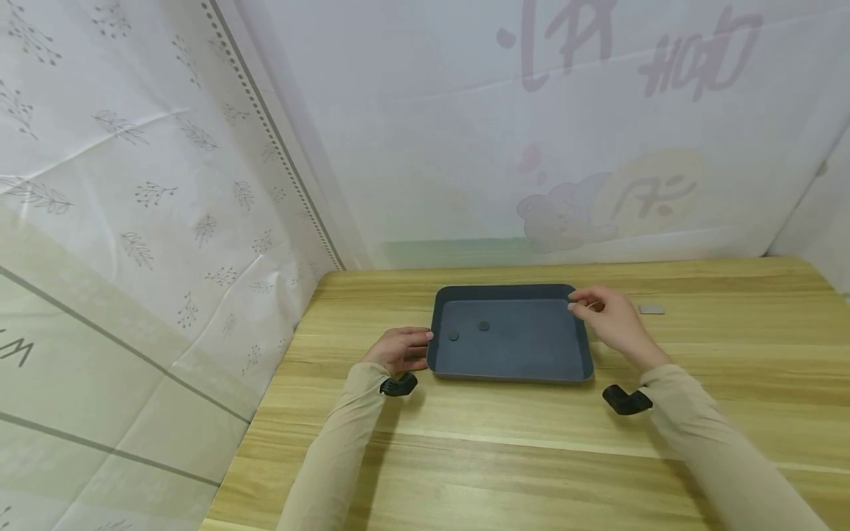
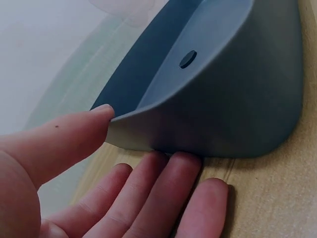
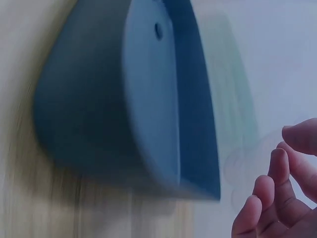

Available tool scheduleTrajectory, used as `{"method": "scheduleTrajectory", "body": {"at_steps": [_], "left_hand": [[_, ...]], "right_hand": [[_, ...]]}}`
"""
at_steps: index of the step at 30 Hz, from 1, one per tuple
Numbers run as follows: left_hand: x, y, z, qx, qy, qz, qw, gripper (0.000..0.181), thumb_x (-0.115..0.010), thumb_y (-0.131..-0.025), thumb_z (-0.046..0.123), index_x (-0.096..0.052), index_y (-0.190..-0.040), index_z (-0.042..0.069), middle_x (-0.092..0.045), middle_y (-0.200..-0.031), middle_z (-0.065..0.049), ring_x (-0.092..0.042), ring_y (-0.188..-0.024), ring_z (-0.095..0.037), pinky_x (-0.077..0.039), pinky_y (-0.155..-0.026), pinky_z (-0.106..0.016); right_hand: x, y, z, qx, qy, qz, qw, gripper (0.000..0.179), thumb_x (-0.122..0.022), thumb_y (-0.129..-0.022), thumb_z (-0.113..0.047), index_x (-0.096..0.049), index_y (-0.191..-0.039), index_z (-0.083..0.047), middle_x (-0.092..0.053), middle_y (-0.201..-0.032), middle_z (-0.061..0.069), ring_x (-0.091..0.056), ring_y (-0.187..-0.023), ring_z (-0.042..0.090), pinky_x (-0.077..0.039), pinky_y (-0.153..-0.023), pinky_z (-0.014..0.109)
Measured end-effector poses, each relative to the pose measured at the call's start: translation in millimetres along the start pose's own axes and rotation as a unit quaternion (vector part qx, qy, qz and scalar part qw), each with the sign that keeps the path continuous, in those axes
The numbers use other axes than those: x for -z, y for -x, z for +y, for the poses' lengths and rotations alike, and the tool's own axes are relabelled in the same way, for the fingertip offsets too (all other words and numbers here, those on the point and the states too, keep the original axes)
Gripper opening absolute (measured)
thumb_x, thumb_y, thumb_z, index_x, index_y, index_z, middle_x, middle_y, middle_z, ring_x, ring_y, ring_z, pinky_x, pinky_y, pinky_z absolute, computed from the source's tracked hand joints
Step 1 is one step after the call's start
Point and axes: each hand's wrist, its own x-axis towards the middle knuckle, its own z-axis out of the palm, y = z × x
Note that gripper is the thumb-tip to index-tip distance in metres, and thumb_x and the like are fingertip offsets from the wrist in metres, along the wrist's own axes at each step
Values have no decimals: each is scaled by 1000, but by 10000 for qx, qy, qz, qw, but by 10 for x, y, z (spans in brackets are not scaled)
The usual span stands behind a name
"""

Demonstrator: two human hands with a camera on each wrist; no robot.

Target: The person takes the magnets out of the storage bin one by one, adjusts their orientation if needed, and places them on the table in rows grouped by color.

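Note:
A shallow dark grey-blue tray [image 1: 518, 361] lies on the wooden table, with two small dark round discs inside: one disc [image 1: 454, 335] near the left wall, the other disc [image 1: 483, 325] further in. My left hand [image 1: 401, 348] is at the tray's left side. In the left wrist view its thumb [image 2: 101, 116] touches the rim, while the fairly straight fingers reach the foot of the outer wall. Over the tray's far right corner is my right hand [image 1: 607, 317], fingers loosely bent, thumb and index fingertips near each other, with nothing visible between them.
A small flat silver-grey rectangular piece [image 1: 651, 310] lies on the table [image 1: 478, 457] to the right of my right hand. Behind the table hangs a pale printed cloth [image 1: 425, 147], with another patterned cloth [image 1: 153, 177] along the left side.

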Motion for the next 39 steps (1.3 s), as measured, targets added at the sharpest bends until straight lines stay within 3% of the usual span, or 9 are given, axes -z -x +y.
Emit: {"method": "scheduleTrajectory", "body": {"at_steps": [8,23,32,39], "left_hand": [[2,-17,18,-29,-14,-81,10000,46,-65,-93,15,-54,-136,7,-63,-125,-15,-66,-98,-22,-56,-77,-35],[-14,22,49,-54,-23,-236,9997,46,-62,-94,14,-52,-139,11,-62,-127,-13,-65,-98,-21,-54,-76,-35],[-25,9,51,-8,114,-231,9997,46,-61,-95,12,-51,-139,12,-65,-120,-10,-65,-93,-21,-54,-73,-35],[-20,-9,29,-82,69,-282,9995,46,-59,-96,11,-50,-141,10,-65,-119,-11,-64,-91,-22,-53,-70,-34]], "right_hand": [[-277,-4,-220,309,-269,-225,9989,29,-59,-98,-23,-62,-119,-3,-64,-101,13,-55,-81,21,-47,-69,30],[-933,-74,-340,-281,-949,-810,9918,36,-62,-95,-18,-57,-127,-2,-59,-111,13,-56,-90,22,-48,-74,31],[-1167,-143,-335,-360,-623,-720,9948,34,-62,-94,-16,-58,-126,-4,-60,-113,15,-56,-88,22,-46,-72,34],[-1256,-198,-351,-290,-196,-669,9971,36,-64,-92,-18,-59,-125,-4,-61,-114,16,-58,-96,28,-47,-82,44]]}}
